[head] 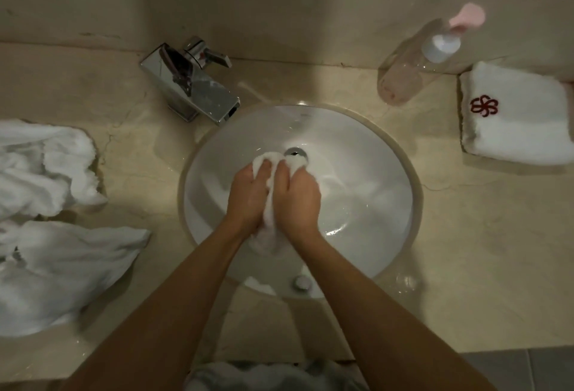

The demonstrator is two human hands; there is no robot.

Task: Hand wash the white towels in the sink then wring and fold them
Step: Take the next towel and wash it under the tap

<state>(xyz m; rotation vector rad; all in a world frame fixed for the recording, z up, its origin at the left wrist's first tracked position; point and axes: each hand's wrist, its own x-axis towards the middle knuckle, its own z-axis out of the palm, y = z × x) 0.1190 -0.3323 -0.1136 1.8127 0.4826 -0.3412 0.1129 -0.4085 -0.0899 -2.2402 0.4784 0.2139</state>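
Towel (pixel 269 215) bunched over the sink (pixel 357 204) basin, left hand (pixel 247 196) and right hand (pixel 296 198) both gripping it, fingers curled tight. Crumpled towels (pixel 46 219) left on the table (pixel 481 235), folded towel (pixel 515 120) far right.

Dim warm light; I note glare on chrome faucet (pixel 194 80), soft overall blur, wide-angle bending at countertop (pixel 466 235) edges, corners darker.

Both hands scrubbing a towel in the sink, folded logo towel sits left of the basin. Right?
Not quite. The head view shows the folded logo towel right of the sink, not left. Both hands, left hand and right hand, do grip a towel in it.
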